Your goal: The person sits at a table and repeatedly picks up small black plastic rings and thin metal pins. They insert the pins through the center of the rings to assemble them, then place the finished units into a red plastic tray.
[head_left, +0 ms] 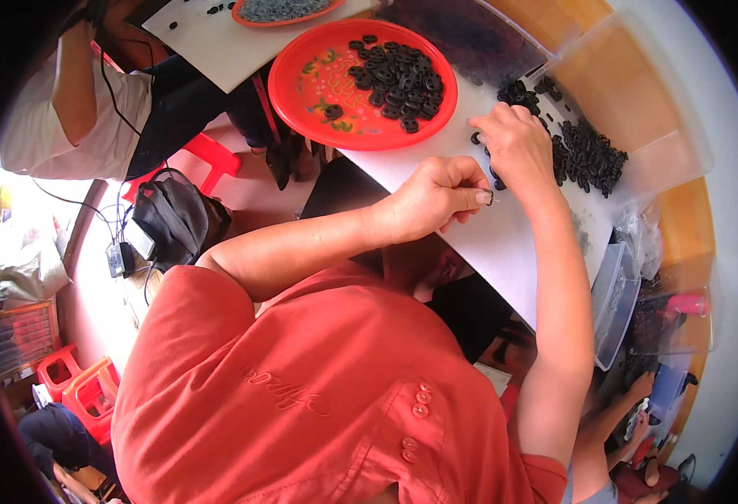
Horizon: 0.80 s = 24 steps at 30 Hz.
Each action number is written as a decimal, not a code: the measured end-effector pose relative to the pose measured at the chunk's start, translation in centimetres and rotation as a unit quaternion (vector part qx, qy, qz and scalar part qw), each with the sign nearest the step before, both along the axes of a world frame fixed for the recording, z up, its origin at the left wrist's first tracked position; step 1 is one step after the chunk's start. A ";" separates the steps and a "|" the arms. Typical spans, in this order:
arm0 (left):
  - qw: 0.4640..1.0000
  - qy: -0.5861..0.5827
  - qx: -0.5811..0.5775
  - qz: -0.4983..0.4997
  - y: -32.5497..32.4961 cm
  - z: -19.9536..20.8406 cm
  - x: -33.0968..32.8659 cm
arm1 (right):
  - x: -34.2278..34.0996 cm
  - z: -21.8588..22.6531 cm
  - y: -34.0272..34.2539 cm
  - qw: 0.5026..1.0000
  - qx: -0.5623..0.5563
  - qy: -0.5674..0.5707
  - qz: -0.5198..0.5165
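Over the near edge of the white table, my left hand is closed. Its thumb and finger pinch a small black piece, too small to make out well. My right hand reaches down to the tabletop with bent, spread fingers. One fingertip is at a small black part, and whether it grips that part is hard to see. To the right of this hand lies a heap of small black oval parts. More black parts lie just beyond its fingers.
A red round tray with larger black oval pieces stands at the left. Clear plastic bins line the right side. Beyond are a red dish of grey bits and a seated person. Another person's hands work at lower right.
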<state>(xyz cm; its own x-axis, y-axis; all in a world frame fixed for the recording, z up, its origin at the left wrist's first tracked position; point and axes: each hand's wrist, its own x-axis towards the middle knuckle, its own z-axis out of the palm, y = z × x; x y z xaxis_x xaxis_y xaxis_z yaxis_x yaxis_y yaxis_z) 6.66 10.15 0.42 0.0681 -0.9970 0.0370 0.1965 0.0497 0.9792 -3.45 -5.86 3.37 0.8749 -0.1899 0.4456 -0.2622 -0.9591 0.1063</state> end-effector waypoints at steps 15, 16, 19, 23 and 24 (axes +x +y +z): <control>0.997 0.061 0.016 0.037 -0.2 -0.4 -0.1 | -0.9 -0.5 0.0 0.998 0.052 0.042 0.001; 0.997 0.057 0.016 0.040 -0.2 -0.2 -0.2 | -0.9 -0.5 0.0 0.998 0.048 0.036 0.008; 0.997 0.058 0.012 0.046 -0.3 -0.1 -0.3 | -0.9 -0.8 0.0 0.999 0.036 0.017 0.025; 0.996 0.069 0.020 0.049 -0.4 0.1 -0.3 | -1.9 -0.9 0.8 0.992 0.107 -0.059 0.027; 0.996 0.071 0.024 0.051 -0.5 0.2 -0.3 | -2.5 -0.5 1.4 0.985 0.145 -0.090 0.026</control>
